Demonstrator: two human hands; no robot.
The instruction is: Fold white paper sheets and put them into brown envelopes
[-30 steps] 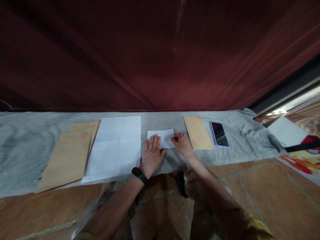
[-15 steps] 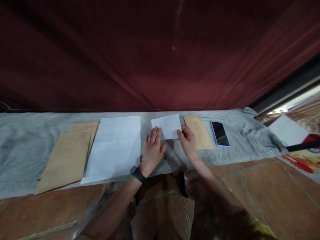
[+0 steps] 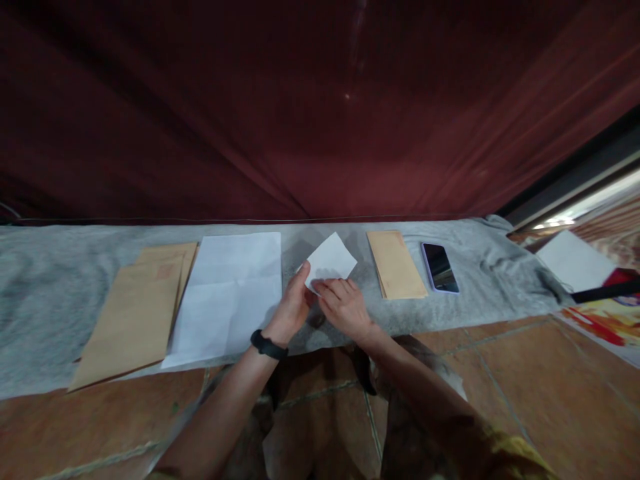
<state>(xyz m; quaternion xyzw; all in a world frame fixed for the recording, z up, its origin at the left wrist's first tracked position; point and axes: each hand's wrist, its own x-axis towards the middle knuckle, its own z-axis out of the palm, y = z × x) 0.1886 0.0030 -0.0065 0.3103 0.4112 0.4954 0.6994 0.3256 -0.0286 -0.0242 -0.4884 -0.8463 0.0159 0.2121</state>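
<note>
A folded white sheet of paper (image 3: 332, 257) is held over the grey cloth, tilted with one corner pointing away from me. My left hand (image 3: 294, 303) grips its near left edge, thumb on top and the other fingers underneath. Across the near edge lies my right hand (image 3: 345, 305), its fingers bent and pressed on the paper; its thumb is hidden. Left of my hands, a larger white sheet (image 3: 230, 293) with fold creases lies flat. To the right are small brown envelopes (image 3: 397, 267).
Large brown envelopes (image 3: 130, 313) overlap at the left. A phone (image 3: 440, 268) in a purple case lies right of the small envelopes. The grey cloth (image 3: 500, 273) covers a narrow surface before a dark red curtain (image 3: 320, 133). Tiled floor (image 3: 525, 373) is below.
The folded paper has turned from lying nearly straight to a tilted angle and looks smaller. My left hand has gone from flat to gripping it; my right hand has moved left onto its near edge.
</note>
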